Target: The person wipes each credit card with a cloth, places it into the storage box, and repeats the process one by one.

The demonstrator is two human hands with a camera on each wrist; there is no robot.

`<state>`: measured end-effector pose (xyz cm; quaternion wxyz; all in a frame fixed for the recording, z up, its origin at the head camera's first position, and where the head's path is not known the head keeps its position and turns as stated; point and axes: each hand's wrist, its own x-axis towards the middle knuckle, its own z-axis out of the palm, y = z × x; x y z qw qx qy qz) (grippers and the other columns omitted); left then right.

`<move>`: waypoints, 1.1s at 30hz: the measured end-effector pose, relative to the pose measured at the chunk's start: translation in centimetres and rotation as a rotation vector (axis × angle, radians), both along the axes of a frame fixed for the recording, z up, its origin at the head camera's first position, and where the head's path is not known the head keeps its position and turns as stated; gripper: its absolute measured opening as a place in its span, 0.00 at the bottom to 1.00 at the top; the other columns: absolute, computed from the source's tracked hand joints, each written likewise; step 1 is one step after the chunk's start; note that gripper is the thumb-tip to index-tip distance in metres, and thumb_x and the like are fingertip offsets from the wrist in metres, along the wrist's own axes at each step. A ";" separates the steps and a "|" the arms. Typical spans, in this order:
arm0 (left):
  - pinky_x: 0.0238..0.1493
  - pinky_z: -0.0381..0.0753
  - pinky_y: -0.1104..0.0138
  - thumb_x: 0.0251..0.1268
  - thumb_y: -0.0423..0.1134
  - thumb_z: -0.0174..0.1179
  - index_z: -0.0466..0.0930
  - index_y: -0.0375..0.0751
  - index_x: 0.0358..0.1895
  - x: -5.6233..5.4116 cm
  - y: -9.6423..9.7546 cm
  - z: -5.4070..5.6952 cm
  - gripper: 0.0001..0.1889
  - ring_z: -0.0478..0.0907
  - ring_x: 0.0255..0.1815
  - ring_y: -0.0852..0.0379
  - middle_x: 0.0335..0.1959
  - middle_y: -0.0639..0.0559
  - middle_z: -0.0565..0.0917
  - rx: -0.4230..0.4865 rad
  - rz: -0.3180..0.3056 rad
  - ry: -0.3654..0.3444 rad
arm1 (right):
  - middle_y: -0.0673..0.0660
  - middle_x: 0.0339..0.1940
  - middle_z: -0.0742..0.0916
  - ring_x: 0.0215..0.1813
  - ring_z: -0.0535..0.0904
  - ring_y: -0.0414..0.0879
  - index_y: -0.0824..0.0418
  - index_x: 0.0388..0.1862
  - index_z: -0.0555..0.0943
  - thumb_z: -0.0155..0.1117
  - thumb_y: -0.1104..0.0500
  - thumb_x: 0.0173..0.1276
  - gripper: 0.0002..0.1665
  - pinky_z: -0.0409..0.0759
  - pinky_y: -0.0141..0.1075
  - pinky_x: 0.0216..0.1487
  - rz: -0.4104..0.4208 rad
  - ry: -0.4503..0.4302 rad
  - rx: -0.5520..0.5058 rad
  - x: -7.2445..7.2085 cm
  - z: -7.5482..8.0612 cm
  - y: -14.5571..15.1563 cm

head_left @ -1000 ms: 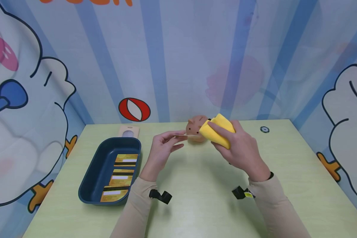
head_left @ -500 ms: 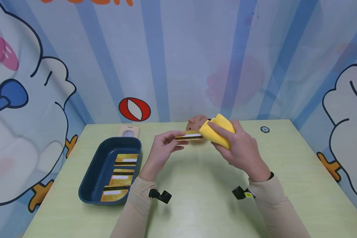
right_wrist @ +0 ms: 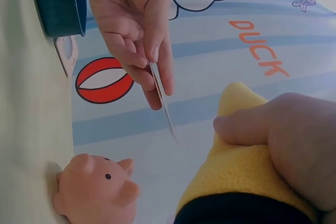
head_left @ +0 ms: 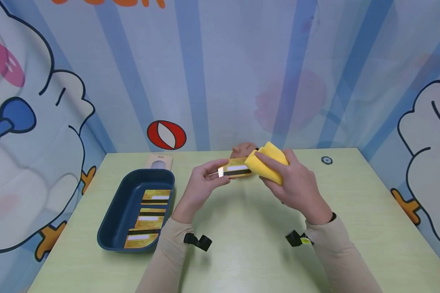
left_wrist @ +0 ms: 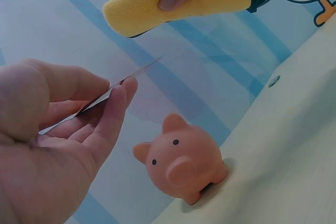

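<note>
My left hand (head_left: 201,185) holds a gold bank card (head_left: 236,167) by its left end, thumb on one face and fingers on the other. Its striped back, with a white strip, faces the head camera. My right hand (head_left: 300,185) grips a folded yellow cloth (head_left: 267,163) with a dark edge. From the head the cloth overlaps the card's right end; the left wrist view shows a gap between cloth (left_wrist: 157,3) and card. Behind the card, a pink pig figure (left_wrist: 184,163) stands on the table, partly hidden in the head view.
At the left stands a dark blue tray (head_left: 108,221) with several gold cards (head_left: 149,219) along its right side. Behind it lies a beige piece with a round window (head_left: 159,162). A small dark round disc (head_left: 326,160) lies at the back right. Printed fabric walls enclose the table.
The bank card has turned from edge-on to show its striped face to the head camera. My left fingers shifted slightly with it. The right hand and cloth stayed nearly in place.
</note>
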<state>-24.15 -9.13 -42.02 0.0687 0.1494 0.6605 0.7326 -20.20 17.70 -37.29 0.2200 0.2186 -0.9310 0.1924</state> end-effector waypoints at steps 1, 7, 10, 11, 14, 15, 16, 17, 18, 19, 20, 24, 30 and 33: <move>0.56 0.88 0.60 0.72 0.23 0.62 0.71 0.35 0.75 -0.1 0.0 -0.1 0.29 0.81 0.65 0.34 0.70 0.33 0.77 0.001 -0.001 0.001 | 0.65 0.52 0.78 0.37 0.77 0.53 0.40 0.76 0.77 0.76 0.53 0.68 0.38 0.81 0.47 0.26 0.001 0.002 -0.002 0.0 -0.1 0.0; 0.56 0.88 0.59 0.72 0.25 0.63 0.65 0.41 0.80 -0.1 0.3 -0.2 0.34 0.84 0.62 0.38 0.69 0.36 0.80 -0.030 -0.020 -0.005 | 0.67 0.58 0.78 0.42 0.81 0.55 0.40 0.76 0.77 0.77 0.52 0.67 0.39 0.84 0.50 0.28 0.024 0.011 -0.002 0.0 -0.4 -0.6; 0.56 0.88 0.59 0.73 0.26 0.62 0.64 0.39 0.80 0.0 0.4 -0.2 0.34 0.86 0.60 0.41 0.68 0.36 0.80 -0.056 -0.061 0.004 | 0.67 0.58 0.79 0.42 0.81 0.55 0.40 0.76 0.77 0.78 0.51 0.66 0.39 0.85 0.50 0.28 0.043 0.024 0.006 0.1 -0.6 -1.1; 0.56 0.88 0.59 0.74 0.26 0.62 0.63 0.39 0.81 0.0 0.5 -0.2 0.35 0.86 0.59 0.42 0.68 0.35 0.80 -0.058 -0.078 0.008 | 0.67 0.58 0.79 0.41 0.81 0.55 0.40 0.75 0.77 0.78 0.51 0.66 0.39 0.85 0.49 0.27 0.049 0.030 0.008 0.2 -0.6 -1.2; 0.56 0.88 0.57 0.74 0.26 0.62 0.62 0.40 0.81 0.2 0.7 -0.1 0.35 0.86 0.59 0.41 0.68 0.35 0.80 -0.047 -0.124 0.009 | 0.67 0.57 0.79 0.39 0.81 0.54 0.40 0.74 0.78 0.79 0.51 0.65 0.38 0.84 0.48 0.26 0.070 0.052 0.014 0.3 -0.8 -1.8; 0.56 0.88 0.57 0.74 0.26 0.62 0.62 0.40 0.81 0.3 0.8 0.0 0.35 0.86 0.60 0.41 0.68 0.36 0.80 -0.044 -0.138 0.007 | 0.67 0.56 0.79 0.39 0.81 0.53 0.40 0.74 0.78 0.79 0.51 0.65 0.38 0.84 0.48 0.26 0.077 0.058 0.017 0.3 -0.9 -2.0; 0.56 0.88 0.57 0.74 0.26 0.62 0.63 0.42 0.81 0.4 0.9 0.0 0.35 0.86 0.60 0.41 0.68 0.37 0.80 -0.040 -0.149 0.005 | 0.67 0.56 0.79 0.39 0.81 0.53 0.41 0.74 0.79 0.79 0.51 0.65 0.38 0.84 0.48 0.25 0.084 0.063 0.020 0.3 -1.0 -2.1; 0.56 0.88 0.56 0.74 0.26 0.62 0.63 0.43 0.81 0.5 1.0 0.1 0.35 0.86 0.60 0.41 0.69 0.37 0.80 -0.039 -0.159 0.003 | 0.66 0.55 0.80 0.38 0.80 0.53 0.41 0.74 0.79 0.79 0.51 0.65 0.38 0.84 0.48 0.25 0.090 0.068 0.024 0.4 -1.1 -2.3; 0.56 0.88 0.56 0.74 0.26 0.62 0.64 0.43 0.81 0.6 1.1 0.1 0.35 0.86 0.60 0.41 0.69 0.38 0.79 -0.040 -0.166 0.004 | 0.66 0.54 0.80 0.37 0.80 0.52 0.41 0.74 0.79 0.79 0.52 0.64 0.38 0.83 0.47 0.24 0.095 0.071 0.030 0.4 -1.2 -2.5; 0.56 0.88 0.56 0.74 0.26 0.62 0.64 0.44 0.81 0.7 1.3 0.2 0.35 0.86 0.60 0.42 0.69 0.38 0.80 -0.045 -0.172 0.005 | 0.66 0.54 0.79 0.36 0.79 0.52 0.41 0.73 0.79 0.79 0.51 0.64 0.38 0.83 0.47 0.24 0.101 0.074 0.038 0.4 -1.3 -2.6; 0.56 0.88 0.55 0.74 0.26 0.63 0.64 0.44 0.81 0.8 1.4 0.2 0.35 0.86 0.60 0.42 0.69 0.38 0.79 -0.048 -0.178 0.010 | 0.66 0.53 0.79 0.35 0.78 0.51 0.41 0.73 0.79 0.79 0.51 0.65 0.37 0.82 0.46 0.23 0.105 0.076 0.046 0.4 -1.5 -2.8; 0.56 0.88 0.55 0.72 0.24 0.62 0.63 0.43 0.82 1.0 1.7 0.3 0.37 0.87 0.58 0.42 0.69 0.38 0.79 -0.049 -0.195 0.037 | 0.66 0.49 0.79 0.30 0.75 0.49 0.40 0.74 0.79 0.78 0.49 0.65 0.37 0.80 0.44 0.21 0.116 0.080 0.080 0.4 -1.9 -3.2; 0.56 0.88 0.57 0.72 0.22 0.60 0.59 0.38 0.83 1.1 1.8 0.2 0.38 0.86 0.57 0.44 0.70 0.36 0.76 -0.042 -0.204 0.064 | 0.66 0.47 0.78 0.28 0.73 0.48 0.40 0.75 0.77 0.78 0.45 0.65 0.39 0.78 0.42 0.20 0.124 0.062 0.082 0.4 -2.4 -3.6; 0.57 0.88 0.59 0.71 0.21 0.58 0.57 0.36 0.83 1.1 1.7 0.1 0.39 0.84 0.59 0.43 0.71 0.35 0.74 -0.052 -0.207 0.090 | 0.64 0.46 0.77 0.28 0.72 0.47 0.39 0.77 0.76 0.77 0.41 0.66 0.40 0.76 0.39 0.20 0.125 0.059 0.075 0.4 -2.5 -3.8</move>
